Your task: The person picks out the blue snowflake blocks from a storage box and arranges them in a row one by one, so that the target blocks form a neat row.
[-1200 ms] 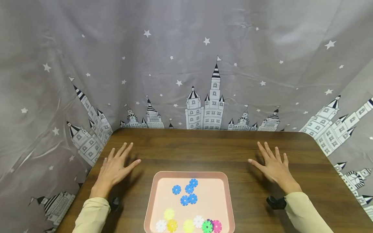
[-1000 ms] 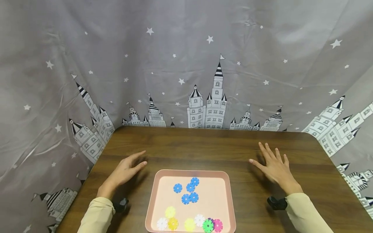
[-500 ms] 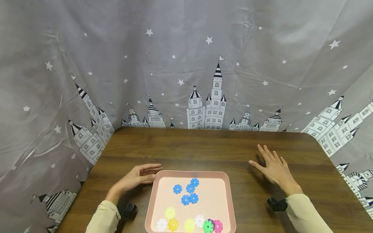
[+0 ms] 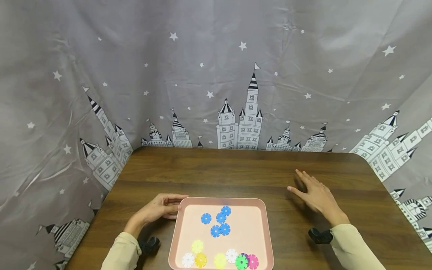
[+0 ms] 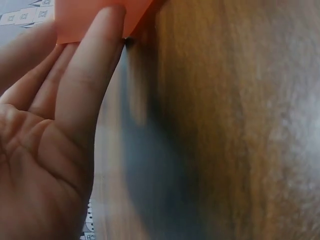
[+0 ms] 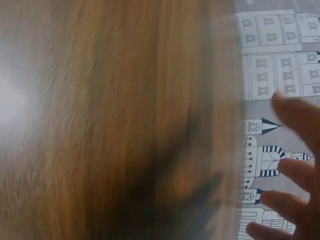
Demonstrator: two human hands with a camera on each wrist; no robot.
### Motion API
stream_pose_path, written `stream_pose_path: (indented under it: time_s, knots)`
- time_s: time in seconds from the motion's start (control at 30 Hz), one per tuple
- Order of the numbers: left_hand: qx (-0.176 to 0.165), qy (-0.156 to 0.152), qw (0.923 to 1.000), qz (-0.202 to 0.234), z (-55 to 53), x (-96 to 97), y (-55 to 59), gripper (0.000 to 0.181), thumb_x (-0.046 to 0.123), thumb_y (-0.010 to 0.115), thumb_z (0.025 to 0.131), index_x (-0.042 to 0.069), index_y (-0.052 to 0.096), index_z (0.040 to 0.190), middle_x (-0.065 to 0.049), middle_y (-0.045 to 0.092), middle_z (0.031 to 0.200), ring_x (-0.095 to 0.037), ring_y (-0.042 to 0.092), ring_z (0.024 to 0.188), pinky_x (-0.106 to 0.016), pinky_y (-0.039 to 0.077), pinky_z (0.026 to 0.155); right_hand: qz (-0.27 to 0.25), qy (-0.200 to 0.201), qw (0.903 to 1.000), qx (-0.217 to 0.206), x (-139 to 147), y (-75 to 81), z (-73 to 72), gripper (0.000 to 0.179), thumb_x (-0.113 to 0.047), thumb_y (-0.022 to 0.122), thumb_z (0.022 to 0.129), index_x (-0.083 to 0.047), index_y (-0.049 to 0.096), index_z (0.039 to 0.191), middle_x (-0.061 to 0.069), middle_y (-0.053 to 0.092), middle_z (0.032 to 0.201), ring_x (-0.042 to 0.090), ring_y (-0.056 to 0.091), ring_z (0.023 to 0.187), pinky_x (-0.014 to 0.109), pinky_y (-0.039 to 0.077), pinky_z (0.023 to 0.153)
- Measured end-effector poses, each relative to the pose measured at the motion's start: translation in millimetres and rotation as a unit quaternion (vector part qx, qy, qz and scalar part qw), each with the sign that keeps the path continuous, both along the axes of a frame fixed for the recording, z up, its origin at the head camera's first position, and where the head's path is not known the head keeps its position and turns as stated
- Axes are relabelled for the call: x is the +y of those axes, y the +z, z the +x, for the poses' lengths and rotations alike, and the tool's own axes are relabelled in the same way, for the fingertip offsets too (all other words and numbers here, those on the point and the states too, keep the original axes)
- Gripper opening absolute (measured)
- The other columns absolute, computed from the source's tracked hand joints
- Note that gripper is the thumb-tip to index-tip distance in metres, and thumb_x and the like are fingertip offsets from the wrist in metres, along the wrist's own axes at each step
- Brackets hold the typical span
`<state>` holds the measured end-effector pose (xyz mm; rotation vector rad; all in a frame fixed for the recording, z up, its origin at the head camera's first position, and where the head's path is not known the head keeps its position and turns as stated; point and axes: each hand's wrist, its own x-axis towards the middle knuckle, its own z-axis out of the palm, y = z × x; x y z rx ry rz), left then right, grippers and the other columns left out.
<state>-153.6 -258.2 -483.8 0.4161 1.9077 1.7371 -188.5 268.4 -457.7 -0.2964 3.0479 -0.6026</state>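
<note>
A shallow pink tray point(image 4: 219, 201) lies on the table in the head view. Several flower-shaped plastic discs are in it: blue discs point(image 4: 215, 230) near its middle, and a green disc point(image 4: 241, 261), a pink disc point(image 4: 252, 261), white and yellow ones along the near side. At the tray's far left corner, my left hand point(image 4: 156, 210) grips the edge, its thumb by the rim and other fingers against the outer wall. The left wrist view shows a finger point(image 5: 95, 65) on the tray's wall point(image 5: 80, 22). To the tray's right, my right hand point(image 4: 317, 197) is spread over the table, holding nothing.
The brown wooden table point(image 4: 216, 172) extends around the tray to rounded far corners. A grey curtain point(image 4: 202, 56) printed with castles and stars hangs behind and at both sides. Black wrist devices point(image 4: 149, 245) are worn below both hands.
My left hand has come in from the left to the tray's corner and taken hold of its edge. The right hand's fingers have drawn slightly closer together; the tray stays in place.
</note>
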Motion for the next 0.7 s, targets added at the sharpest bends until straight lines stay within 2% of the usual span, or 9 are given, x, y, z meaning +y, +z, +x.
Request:
stream_pose_path:
  time_s: [0.13, 0.27, 0.43, 0.7]
  knots:
    - [-0.009, 0.002, 1.0000, -0.004, -1.8, -0.5, 2.5, 0.046, 0.001, 0.056, 0.098, -0.013, 0.044, 0.140, -0.035, 0.050, 0.134, -0.029, 0.062, 0.110, -0.041, 0.057, 0.083, -0.055, 0.022, 0.9979, 0.027, -2, 2.9, -0.6, 0.068, -0.040, 0.062, 0.096, -0.007, 0.039, 0.151, 0.029, 0.039, 0.148, 0.052, 0.039, 0.130, 0.070, 0.033, 0.101]
    - [-0.021, 0.003, 0.9998, -0.006, -2.8, -0.2, 4.0, 0.046, 0.002, 0.057, 0.098, -0.012, 0.044, 0.140, -0.033, 0.050, 0.135, -0.031, 0.062, 0.111, -0.043, 0.057, 0.084, -0.097, 0.032, 0.9934, 0.053, -8, 5.8, -1.7, 0.059, -0.022, 0.071, 0.091, -0.004, 0.049, 0.143, 0.028, 0.047, 0.142, 0.050, 0.049, 0.123, 0.065, 0.039, 0.100]
    - [-0.032, 0.001, 0.9995, 0.000, -3.2, 0.7, 3.5, 0.047, 0.001, 0.057, 0.098, -0.013, 0.042, 0.141, -0.034, 0.049, 0.135, -0.031, 0.062, 0.110, -0.043, 0.057, 0.084, -0.146, 0.039, 0.9868, 0.058, -22, 10.5, -0.4, 0.058, -0.017, 0.076, 0.087, -0.004, 0.055, 0.139, 0.025, 0.053, 0.137, 0.048, 0.061, 0.106, 0.059, 0.050, 0.091]
    - [-0.033, 0.003, 0.9994, 0.005, -2.2, -0.1, 0.5, 0.048, 0.001, 0.058, 0.097, -0.014, 0.042, 0.140, -0.034, 0.050, 0.135, -0.029, 0.063, 0.109, -0.042, 0.057, 0.083, -0.202, 0.064, 0.9767, 0.030, -45, 17.1, 5.2, 0.059, -0.013, 0.079, 0.083, -0.008, 0.058, 0.137, 0.019, 0.058, 0.134, 0.043, 0.062, 0.109, 0.054, 0.052, 0.092]
